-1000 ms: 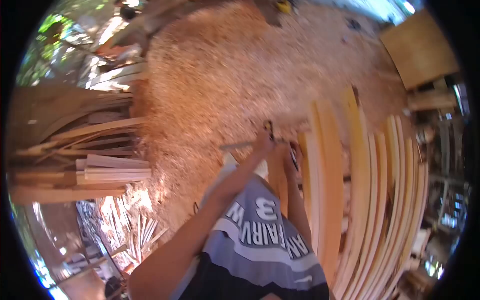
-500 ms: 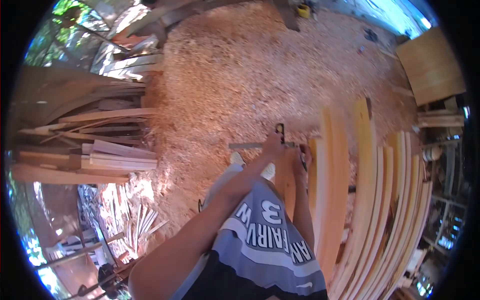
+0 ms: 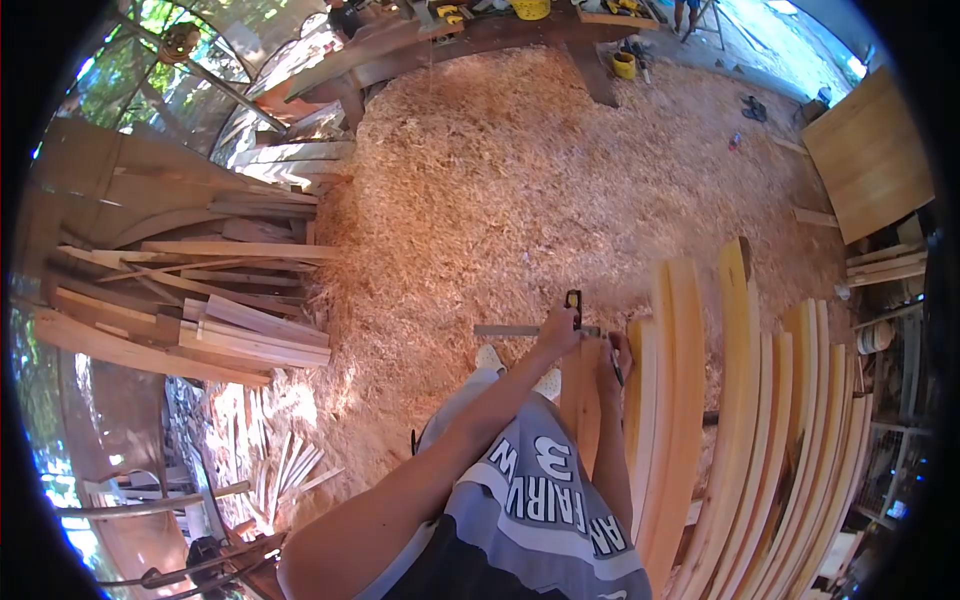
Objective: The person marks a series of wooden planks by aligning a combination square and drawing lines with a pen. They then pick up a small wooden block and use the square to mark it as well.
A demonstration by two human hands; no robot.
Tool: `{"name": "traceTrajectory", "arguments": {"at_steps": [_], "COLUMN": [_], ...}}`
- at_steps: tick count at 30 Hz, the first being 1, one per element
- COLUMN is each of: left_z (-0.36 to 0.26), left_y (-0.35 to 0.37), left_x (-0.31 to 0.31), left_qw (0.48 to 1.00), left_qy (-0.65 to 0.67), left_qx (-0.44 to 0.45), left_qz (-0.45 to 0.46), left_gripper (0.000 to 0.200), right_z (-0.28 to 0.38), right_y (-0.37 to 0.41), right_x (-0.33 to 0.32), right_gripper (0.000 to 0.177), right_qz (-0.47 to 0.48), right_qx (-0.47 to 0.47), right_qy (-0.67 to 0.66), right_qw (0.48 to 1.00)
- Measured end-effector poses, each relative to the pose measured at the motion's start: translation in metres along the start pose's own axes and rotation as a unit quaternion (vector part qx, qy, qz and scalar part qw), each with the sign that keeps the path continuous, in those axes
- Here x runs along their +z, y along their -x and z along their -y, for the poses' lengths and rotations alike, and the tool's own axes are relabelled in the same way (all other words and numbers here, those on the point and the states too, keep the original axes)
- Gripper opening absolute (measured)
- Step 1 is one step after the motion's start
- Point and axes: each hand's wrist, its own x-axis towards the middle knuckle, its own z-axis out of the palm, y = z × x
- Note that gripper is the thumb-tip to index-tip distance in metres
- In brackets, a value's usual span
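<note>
My left hand is closed around a combination square, pressing it at the end of a wooden board. The square's metal blade sticks out left beyond the board, and its dark head rises above my fingers. At the board's right edge, my right hand pinches a thin dark pencil. Its tip is too small to make out. The board runs back towards my body, beside my right forearm.
Several long boards stand side by side to my right. Stacked lumber lies left, with thin offcuts nearer me. Wood shavings cover the ground. A workbench with tools and a yellow bucket are at the far end.
The camera view has tilted up, so the far workbench shows more and everything sits lower in the picture. Both hands stay at the board's end, the left still gripping the square.
</note>
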Motion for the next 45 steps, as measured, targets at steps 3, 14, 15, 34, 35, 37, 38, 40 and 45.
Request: {"name": "traceTrajectory", "arguments": {"at_steps": [3,14,15,34,35,37,38,40,45], "left_z": [0.006,0.007,0.006,0.006,0.006,0.007,0.007,0.008,0.006], "left_y": [-0.002,-0.012,-0.011,-0.016,-0.016,-0.014,-0.014,-0.015,-0.014], "left_x": [0.006,-0.002,-0.002,-0.001,-0.001,-0.001,0.0,0.0,0.001], "left_qw": [0.998,1.0,0.999,0.999,0.999,0.998,0.999,0.999,0.998], "left_qy": [0.001,-0.01,-0.011,-0.026,-0.03,-0.035,-0.03,-0.025,-0.044], "left_qx": [0.041,0.022,0.029,0.035,0.039,0.041,0.039,0.038,0.038], "left_qz": [-0.038,0.0,-0.006,0.021,0.018,0.016,0.018,0.02,0.039], "left_gripper": [0.034,0.041,0.041,0.042,0.043,0.043,0.044,0.044,0.045], "right_z": [-0.007,-0.023,-0.021,-0.013,-0.014,-0.014,-0.014,-0.005,-0.006], "right_y": [-0.003,0.0,-0.002,-0.004,-0.003,-0.002,0.0,0.002,0.01], "right_x": [0.0,0.001,0.001,0.002,0.002,0.001,0.0,-0.001,-0.002], "right_gripper": [0.022,0.032,0.032,0.028,0.028,0.028,0.028,0.028,0.027], "right_qz": [0.032,0.024,0.029,0.01,0.011,0.013,0.013,0.013,-0.02], "right_qx": [0.026,0.008,0.026,-0.004,-0.004,-0.003,0.001,0.006,-0.02], "right_qy": [-0.02,-0.071,-0.059,0.012,0.013,0.014,0.013,0.012,0.038], "right_qw": [0.999,0.997,0.998,1.0,1.0,1.0,1.0,1.0,0.999]}}
